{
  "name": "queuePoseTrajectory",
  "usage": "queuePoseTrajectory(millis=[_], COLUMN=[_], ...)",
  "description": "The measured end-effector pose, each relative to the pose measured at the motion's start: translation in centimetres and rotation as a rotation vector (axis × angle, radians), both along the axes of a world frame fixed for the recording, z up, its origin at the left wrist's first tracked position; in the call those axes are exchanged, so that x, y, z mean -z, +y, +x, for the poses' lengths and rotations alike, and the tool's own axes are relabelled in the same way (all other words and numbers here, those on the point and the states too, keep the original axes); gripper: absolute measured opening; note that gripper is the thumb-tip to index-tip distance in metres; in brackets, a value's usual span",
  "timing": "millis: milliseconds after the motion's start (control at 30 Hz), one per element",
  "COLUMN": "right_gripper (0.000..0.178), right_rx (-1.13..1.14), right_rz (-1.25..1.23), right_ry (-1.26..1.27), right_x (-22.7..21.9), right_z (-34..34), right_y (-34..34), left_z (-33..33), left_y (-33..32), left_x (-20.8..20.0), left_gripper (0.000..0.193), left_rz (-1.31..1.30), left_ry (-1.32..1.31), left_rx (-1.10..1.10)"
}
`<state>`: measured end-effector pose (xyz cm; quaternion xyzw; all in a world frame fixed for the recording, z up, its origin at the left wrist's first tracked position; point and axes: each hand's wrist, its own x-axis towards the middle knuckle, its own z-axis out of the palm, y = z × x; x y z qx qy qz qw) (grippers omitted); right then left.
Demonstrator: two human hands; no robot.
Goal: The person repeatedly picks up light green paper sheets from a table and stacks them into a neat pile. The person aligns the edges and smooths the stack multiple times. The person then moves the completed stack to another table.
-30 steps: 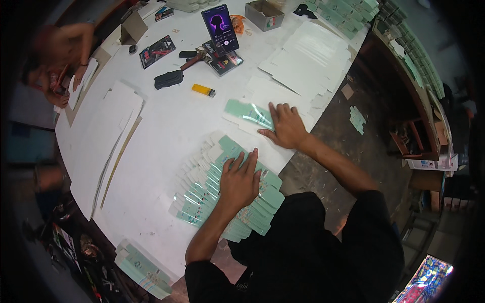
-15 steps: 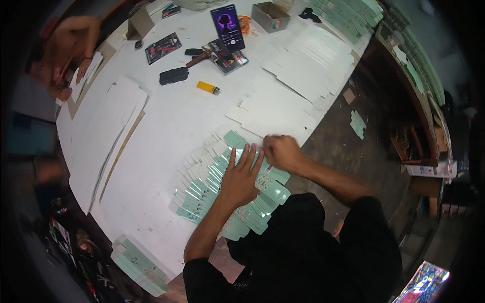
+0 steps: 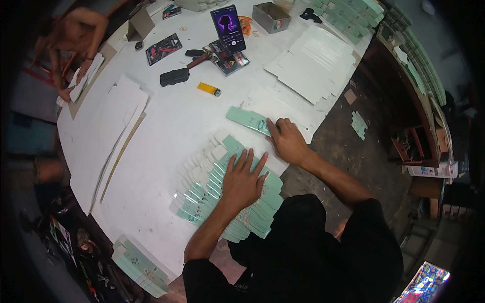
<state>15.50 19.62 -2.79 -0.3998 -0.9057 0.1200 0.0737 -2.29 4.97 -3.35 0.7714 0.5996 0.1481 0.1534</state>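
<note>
My left hand (image 3: 242, 179) lies flat with fingers spread on a fanned row of glossy green printed carton blanks (image 3: 202, 194). White flaps stick out along the row's far edge. Beyond it, to the right, my right hand (image 3: 289, 141) has its fingers curled on the right end of a single folded green carton (image 3: 247, 120). That carton lies flat, printed side up; the fingers cover its right end.
White card sheets (image 3: 313, 65) lie at the far right, and more sheets (image 3: 113, 121) at the left. A propped phone (image 3: 228, 30), yellow lighter (image 3: 208, 89), black pouch (image 3: 174, 76) and metal tin (image 3: 271, 17) stand or lie farther back. Another person (image 3: 81, 40) handles white card at far left.
My right hand has moved away from the fanned blanks, up and right. A folded green carton now lies where a white-side-up sheet was. My left hand has barely moved.
</note>
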Motion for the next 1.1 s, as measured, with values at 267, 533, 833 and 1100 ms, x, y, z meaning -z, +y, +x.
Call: queuePoseTrajectory(millis=[267, 533, 833, 1100], right_gripper=[0.029, 0.063, 0.041, 0.030], right_rx=[-0.003, 0.350, -0.001, 0.203], right_rz=[-0.681, -0.131, -0.008, -0.403], right_ry=[0.212, 0.228, 0.334, 0.080], right_x=[2.5, 2.1, 1.1, 2.0], right_z=[-1.0, 4.9, 0.1, 0.9], right_y=[0.3, 9.6, 3.0, 6.0], left_z=[0.0, -0.5, 0.3, -1.1], left_y=[0.4, 0.4, 0.0, 1.0], left_x=[-0.3, -2.6, 0.8, -1.1], left_gripper=[0.104, 0.095, 0.059, 0.104], left_rz=[-0.064, -0.182, 0.031, -0.097], left_ry=[0.325, 0.010, -0.072, 0.108], left_rx=[0.148, 0.113, -0.034, 0.122])
